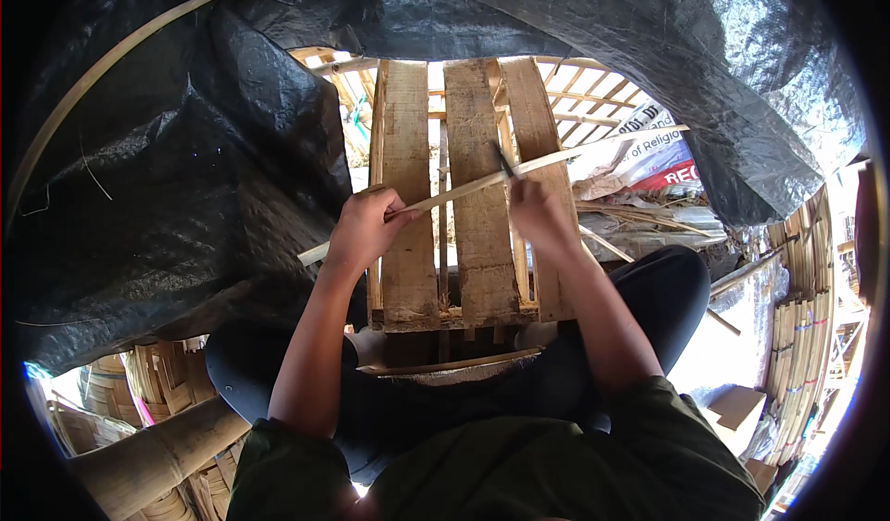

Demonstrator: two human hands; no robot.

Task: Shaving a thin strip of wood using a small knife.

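Left hand (363,230) is closed around a pale strip (464,190), which is slanted rightward past the right hand (540,217), where a knife (503,160) is gripped.

strip (464,191): smooth wood | planks (480,252): rough wood | tarp (167,196): glossy plastic

Lettering (680,177) on white-and-red banner (640,162)

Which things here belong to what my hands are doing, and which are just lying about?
Apparently in use:
pale bamboo strip, in the left hand
dark-bladed knife, in the right hand
wooden planks beneath

Apparently just lying about:
black plastic sheet
printed sheet
thick bamboo pole
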